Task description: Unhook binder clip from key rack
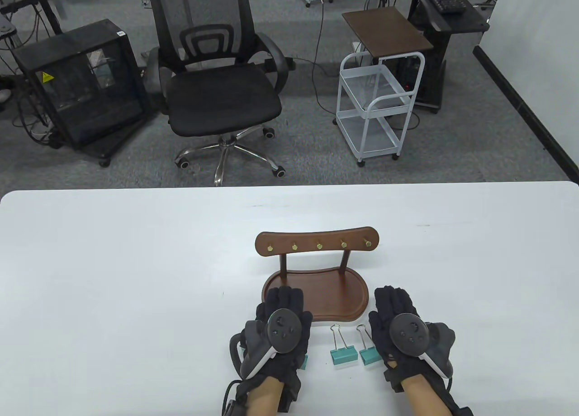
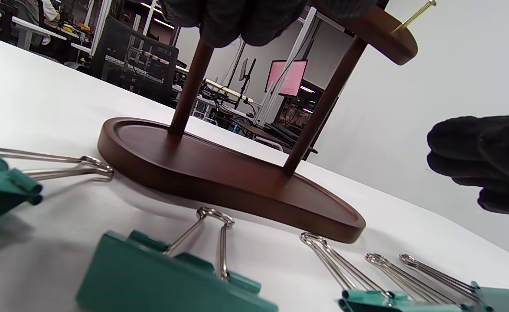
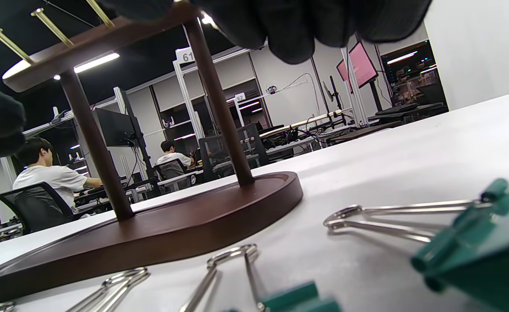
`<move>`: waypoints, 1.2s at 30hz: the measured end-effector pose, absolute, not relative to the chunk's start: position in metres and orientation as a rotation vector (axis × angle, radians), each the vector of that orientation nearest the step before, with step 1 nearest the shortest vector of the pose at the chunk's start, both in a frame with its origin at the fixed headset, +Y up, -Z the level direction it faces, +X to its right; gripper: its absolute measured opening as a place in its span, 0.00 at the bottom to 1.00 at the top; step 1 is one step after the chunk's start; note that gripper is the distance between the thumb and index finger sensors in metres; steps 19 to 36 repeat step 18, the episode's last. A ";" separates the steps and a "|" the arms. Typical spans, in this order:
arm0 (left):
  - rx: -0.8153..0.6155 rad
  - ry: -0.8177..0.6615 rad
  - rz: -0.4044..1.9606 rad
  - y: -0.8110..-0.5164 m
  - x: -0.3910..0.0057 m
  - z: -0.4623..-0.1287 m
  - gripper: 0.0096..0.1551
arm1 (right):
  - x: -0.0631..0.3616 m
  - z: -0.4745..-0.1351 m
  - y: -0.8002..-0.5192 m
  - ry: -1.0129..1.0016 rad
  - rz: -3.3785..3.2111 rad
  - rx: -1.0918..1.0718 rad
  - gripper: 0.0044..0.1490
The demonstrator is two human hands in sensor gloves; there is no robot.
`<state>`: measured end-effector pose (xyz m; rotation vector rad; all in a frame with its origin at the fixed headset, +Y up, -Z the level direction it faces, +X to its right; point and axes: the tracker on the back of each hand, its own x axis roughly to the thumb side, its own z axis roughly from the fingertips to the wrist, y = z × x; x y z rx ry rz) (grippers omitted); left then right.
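Observation:
The dark wooden key rack (image 1: 316,244) stands on its oval base (image 1: 337,294). Its brass hooks (image 1: 319,245) all hang bare. Teal binder clips lie flat on the table in front of the base: two between the hands (image 1: 337,352) (image 1: 368,350) and one partly under the left hand (image 1: 304,361). Several show in the left wrist view (image 2: 172,273) and the right wrist view (image 3: 475,242). My left hand (image 1: 282,300) lies palm down with its fingers over the base's front left edge, holding nothing. My right hand (image 1: 393,300) lies palm down beside the base's right end, holding nothing.
The white table (image 1: 135,276) extends wide on both sides and behind the rack. Beyond its far edge stand an office chair (image 1: 221,95), a white trolley (image 1: 375,113) and a black cabinet (image 1: 81,86).

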<state>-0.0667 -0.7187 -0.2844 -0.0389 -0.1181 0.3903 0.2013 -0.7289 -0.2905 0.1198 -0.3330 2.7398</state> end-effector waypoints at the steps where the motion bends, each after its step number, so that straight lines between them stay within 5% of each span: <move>1: -0.043 -0.117 0.390 -0.719 -0.067 -0.285 0.38 | 0.201 -0.290 -0.729 -0.330 2.737 0.117 0.38; 36: -0.038 -0.112 0.409 -0.718 -0.070 -0.286 0.38 | 0.207 -0.291 -0.728 -0.297 2.697 0.070 0.38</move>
